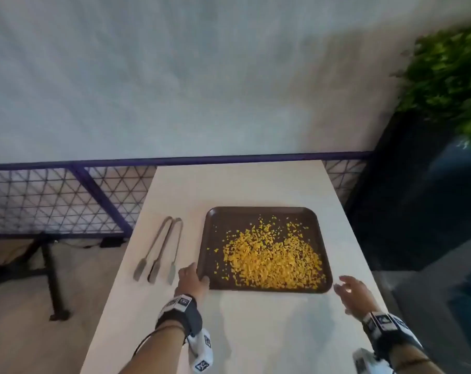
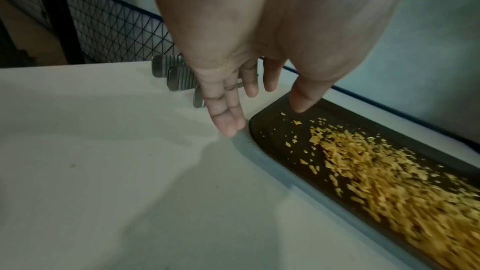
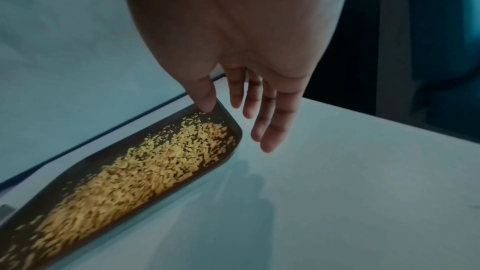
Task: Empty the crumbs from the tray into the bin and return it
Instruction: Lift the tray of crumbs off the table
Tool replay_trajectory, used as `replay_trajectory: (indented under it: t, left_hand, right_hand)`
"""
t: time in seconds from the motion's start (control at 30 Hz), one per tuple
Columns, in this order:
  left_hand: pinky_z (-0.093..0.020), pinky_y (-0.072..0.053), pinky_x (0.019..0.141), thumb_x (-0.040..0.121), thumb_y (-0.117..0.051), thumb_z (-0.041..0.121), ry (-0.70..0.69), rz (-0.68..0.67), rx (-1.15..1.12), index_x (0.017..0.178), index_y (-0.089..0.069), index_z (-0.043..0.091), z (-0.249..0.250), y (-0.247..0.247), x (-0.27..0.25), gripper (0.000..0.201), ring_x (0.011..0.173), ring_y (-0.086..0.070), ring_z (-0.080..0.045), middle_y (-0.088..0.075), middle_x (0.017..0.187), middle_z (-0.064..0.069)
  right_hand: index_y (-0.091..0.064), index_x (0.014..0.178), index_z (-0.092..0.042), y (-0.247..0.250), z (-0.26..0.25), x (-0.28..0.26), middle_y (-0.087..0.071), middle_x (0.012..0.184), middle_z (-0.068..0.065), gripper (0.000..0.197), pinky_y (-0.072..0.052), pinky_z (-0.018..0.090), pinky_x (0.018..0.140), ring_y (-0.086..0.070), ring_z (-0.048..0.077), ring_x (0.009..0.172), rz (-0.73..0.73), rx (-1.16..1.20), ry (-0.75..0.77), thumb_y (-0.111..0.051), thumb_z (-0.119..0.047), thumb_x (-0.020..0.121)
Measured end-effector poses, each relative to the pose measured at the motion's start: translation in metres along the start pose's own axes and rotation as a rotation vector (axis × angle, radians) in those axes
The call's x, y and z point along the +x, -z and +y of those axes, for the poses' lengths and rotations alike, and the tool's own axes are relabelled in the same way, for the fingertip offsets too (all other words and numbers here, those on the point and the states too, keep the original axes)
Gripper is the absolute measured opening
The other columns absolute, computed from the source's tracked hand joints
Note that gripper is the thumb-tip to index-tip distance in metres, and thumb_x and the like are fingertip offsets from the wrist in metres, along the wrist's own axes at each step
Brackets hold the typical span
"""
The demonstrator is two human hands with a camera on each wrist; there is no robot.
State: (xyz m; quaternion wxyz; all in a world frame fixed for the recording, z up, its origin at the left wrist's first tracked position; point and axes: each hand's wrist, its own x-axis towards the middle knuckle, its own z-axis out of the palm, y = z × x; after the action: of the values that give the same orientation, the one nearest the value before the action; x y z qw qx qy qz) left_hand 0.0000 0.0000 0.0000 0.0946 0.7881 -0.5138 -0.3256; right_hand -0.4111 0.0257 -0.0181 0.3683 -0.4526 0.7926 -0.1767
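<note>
Left hand [image 1: 192,276] and right hand [image 1: 349,290], fingers straight and holding nothing, flank the dark brown rectangular tray [image 1: 264,211] on the white table [image 1: 237,333].
Grip both near corners evenly and lift level, so the yellow crumbs [image 1: 272,260] stay put.

Metal tongs [image 1: 158,249] lie on the white table [image 1: 256,333] (mesh railing [image 1: 53,198] behind); plant [image 1: 450,76] right.

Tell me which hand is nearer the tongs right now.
Left. The left hand sits at the tray's near-left corner, just beside the tongs; the right hand is across the tray.
</note>
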Motion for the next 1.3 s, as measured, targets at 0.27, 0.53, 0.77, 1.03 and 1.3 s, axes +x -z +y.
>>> replay_trajectory:
  t: [0.27, 0.53, 0.77, 1.03, 1.3]
  left_hand:
    - [-0.040, -0.044, 0.096, 0.099, -0.045, 0.018, 0.144, -0.067, 0.052, 0.145, -0.039, 0.018, 0.001, -0.004, 0.053, 0.046, 0.123, -0.052, -0.034, -0.044, 0.140, -0.016]
    - [-0.040, -0.049, 0.092, 0.089, -0.052, 0.007, 0.161, -0.020, -0.030, 0.135, -0.049, 0.019, -0.006, -0.011, 0.064, 0.048, 0.112, -0.060, -0.031, -0.060, 0.123, -0.008]
    - [-0.038, -0.047, 0.097, 0.093, -0.053, 0.001, 0.072, 0.028, -0.170, 0.131, -0.053, 0.018, -0.011, 0.006, 0.040, 0.042, 0.112, -0.060, -0.028, -0.063, 0.120, -0.003]
    - [-0.037, -0.045, 0.103, 0.098, -0.052, 0.003, -0.013, 0.077, -0.323, 0.135, -0.050, 0.019, -0.035, 0.036, -0.032, 0.040, 0.119, -0.057, -0.027, -0.060, 0.127, -0.005]
    - [-0.037, -0.047, 0.098, 0.097, -0.053, 0.002, -0.048, 0.143, -0.378, 0.124, -0.053, 0.026, -0.079, 0.039, -0.145, 0.036, 0.110, -0.059, -0.025, -0.060, 0.120, -0.002]
  right_hand:
    - [-0.053, 0.134, -0.003, -0.028, -0.023, 0.047, -0.058, 0.120, 0.024, 0.046, -0.052, 0.052, 0.091, -0.062, 0.039, 0.100, 0.003, -0.098, -0.143, -0.059, -0.020, 0.091]
    - [-0.057, 0.126, -0.002, -0.031, -0.043, 0.045, -0.066, 0.117, 0.023, 0.042, -0.046, 0.036, 0.088, -0.061, 0.038, 0.106, 0.037, -0.133, -0.244, -0.050, 0.005, 0.085]
    - [-0.052, 0.125, -0.004, -0.014, -0.044, 0.019, -0.068, 0.114, 0.022, 0.041, -0.045, 0.029, 0.067, -0.060, 0.030, 0.087, 0.026, 0.030, -0.184, -0.045, 0.006, 0.086]
    - [-0.056, 0.119, -0.014, 0.004, -0.013, -0.040, -0.072, 0.097, 0.012, 0.028, -0.059, 0.052, 0.068, -0.070, 0.031, 0.082, 0.094, 0.218, -0.030, -0.049, -0.019, 0.092]
    - [-0.059, 0.080, -0.015, 0.013, 0.011, -0.137, -0.065, 0.075, 0.009, 0.040, -0.051, 0.042, 0.063, -0.061, 0.032, 0.070, 0.142, 0.136, 0.158, -0.037, -0.041, 0.101]
